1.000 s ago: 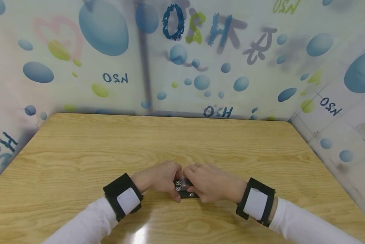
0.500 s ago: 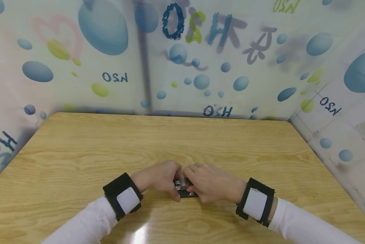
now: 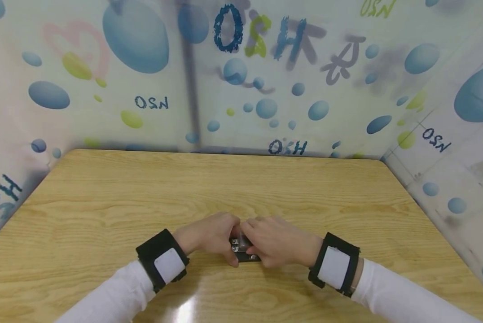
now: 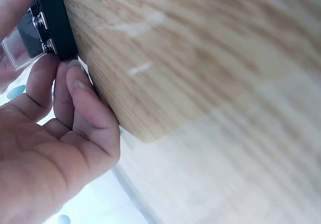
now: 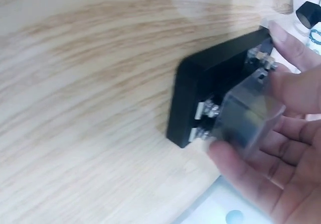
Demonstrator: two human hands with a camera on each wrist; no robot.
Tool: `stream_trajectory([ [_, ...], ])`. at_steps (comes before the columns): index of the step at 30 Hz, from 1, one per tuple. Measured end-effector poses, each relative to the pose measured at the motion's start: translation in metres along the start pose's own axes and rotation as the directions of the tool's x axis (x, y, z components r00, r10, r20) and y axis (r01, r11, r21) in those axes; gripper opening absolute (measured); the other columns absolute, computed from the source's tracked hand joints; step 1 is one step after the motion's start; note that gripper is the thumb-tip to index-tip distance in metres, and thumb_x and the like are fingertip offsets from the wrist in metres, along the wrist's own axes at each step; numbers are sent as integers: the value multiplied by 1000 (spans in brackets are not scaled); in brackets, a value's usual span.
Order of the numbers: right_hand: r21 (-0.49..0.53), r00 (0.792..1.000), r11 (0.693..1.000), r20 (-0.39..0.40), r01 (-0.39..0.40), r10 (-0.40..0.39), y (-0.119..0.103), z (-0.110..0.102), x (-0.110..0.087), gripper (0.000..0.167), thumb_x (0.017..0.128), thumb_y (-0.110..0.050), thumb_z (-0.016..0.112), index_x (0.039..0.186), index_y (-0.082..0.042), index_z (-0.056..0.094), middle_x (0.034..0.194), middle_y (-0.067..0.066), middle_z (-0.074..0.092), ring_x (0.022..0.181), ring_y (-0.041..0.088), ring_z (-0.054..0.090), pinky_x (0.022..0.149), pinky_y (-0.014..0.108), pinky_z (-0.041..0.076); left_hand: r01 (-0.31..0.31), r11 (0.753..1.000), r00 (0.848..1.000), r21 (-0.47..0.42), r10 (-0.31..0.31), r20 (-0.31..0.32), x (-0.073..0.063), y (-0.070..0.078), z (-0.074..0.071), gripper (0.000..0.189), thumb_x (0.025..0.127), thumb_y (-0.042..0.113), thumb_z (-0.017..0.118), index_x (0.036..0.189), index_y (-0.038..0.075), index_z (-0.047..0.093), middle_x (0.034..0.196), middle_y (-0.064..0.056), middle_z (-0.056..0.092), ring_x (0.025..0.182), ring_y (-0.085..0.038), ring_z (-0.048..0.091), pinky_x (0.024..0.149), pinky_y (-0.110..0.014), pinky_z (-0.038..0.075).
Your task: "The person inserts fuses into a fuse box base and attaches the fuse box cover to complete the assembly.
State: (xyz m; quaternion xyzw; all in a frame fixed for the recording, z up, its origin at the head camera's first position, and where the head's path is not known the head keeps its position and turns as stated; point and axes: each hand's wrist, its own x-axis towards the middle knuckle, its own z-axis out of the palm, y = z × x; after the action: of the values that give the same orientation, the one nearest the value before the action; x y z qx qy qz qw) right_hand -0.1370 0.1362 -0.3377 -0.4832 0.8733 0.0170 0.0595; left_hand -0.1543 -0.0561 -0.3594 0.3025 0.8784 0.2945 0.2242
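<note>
A small device with a black base [image 3: 244,257], metal screw terminals [image 5: 210,109] and a boxy clear plastic cover [image 5: 245,117] is between the hands, low over the table. My left hand [image 3: 214,235] grips one end of the black base, thumb on the near side and fingers on the far side. In the left wrist view its curled fingertips lie right at the base [image 4: 59,23]. My right hand [image 3: 281,242] holds the clear cover between thumb and fingers, hiding the device's right part in the head view. The cover juts up from the base.
The wood-grain table [image 3: 225,188] extends around both hands. Behind it stands a wall [image 3: 326,89] printed with blue and green drops. Each wrist wears a black band with a white patch, and the sleeves [image 3: 108,294] are white.
My right hand and wristband have shifted slightly left. The left hand keeps its place on the base.
</note>
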Motion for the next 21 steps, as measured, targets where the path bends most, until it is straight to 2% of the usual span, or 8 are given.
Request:
stream_trajectory([
  [5,3,999,1000,41,-24,23,-5,-7,4,19,90,-23,67,102,-13,56,83,-6,53,70,5,47,58,20,41,3,1000,1000,-6,-3,5,0,0,-1,42,57,17,92,84,9,61,76,4,60,70,-9,51,61,-23,41],
  [9,-123,997,992,69,-16,24,-12,-10,7,30,84,-24,71,108,-10,59,84,-4,59,68,7,51,60,23,47,8,1000,1000,-15,-7,6,1,0,-1,43,57,17,93,85,8,62,77,4,61,72,-10,52,63,-24,42],
  [12,-234,997,972,72,1,17,-18,-11,7,37,81,-25,73,111,-7,60,84,-2,62,68,7,54,60,23,49,13,1000,1000,-26,-13,4,0,0,-1,42,57,16,93,84,8,62,77,3,62,72,-10,53,62,-24,44],
  [14,-264,998,964,68,3,15,-22,-11,8,39,81,-25,74,111,-6,60,85,-2,63,69,6,55,61,22,50,13,999,1000,-32,-13,3,0,0,0,42,57,16,93,84,8,62,77,2,62,71,-10,53,62,-24,44],
  [19,-253,997,967,69,3,16,-24,-10,8,37,79,-23,76,109,-7,60,86,-3,62,69,4,54,60,20,49,15,999,1000,-41,-15,2,-1,1,-1,42,57,15,94,83,8,62,76,2,62,70,-10,54,61,-25,44],
  [21,-207,997,978,78,-4,21,-22,-10,9,33,80,-20,75,107,-8,60,83,-4,61,66,4,51,58,19,47,22,999,1000,-43,-22,3,-1,1,-1,42,57,15,94,84,8,62,77,2,62,71,-11,54,62,-25,44],
])
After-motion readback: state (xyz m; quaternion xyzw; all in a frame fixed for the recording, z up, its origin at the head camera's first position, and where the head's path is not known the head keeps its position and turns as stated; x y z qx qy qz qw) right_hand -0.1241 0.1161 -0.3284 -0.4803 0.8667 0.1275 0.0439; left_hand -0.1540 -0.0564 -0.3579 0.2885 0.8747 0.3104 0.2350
